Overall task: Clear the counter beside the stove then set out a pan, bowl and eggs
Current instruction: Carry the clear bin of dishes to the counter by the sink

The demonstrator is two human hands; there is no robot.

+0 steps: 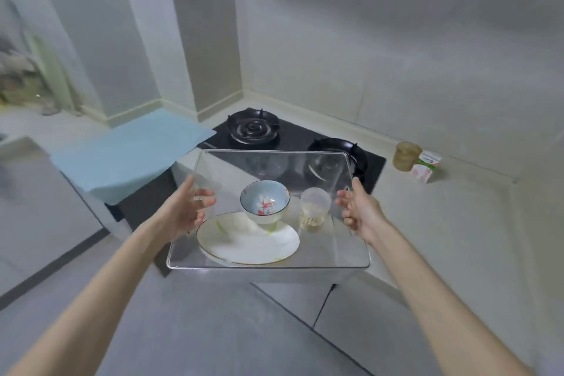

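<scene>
Over the table [427, 223] edge by the black gas stove [293, 134], left grip [183, 210] and right grip [360, 210] clasped the side walls of a clear rectangular plastic tray [268, 267], whose blue flowered ceramic bowl [265, 201], perched on a white oval plate [250, 244], could slide if tilted.

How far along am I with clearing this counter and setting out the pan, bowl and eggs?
Early; nothing looks finished. In hand: the left hand and right hand grip a clear tray holding a plate, bowl and cup by the stove. Left: a jar and carton sit on the counter beyond the stove; no pan or eggs show.
</scene>
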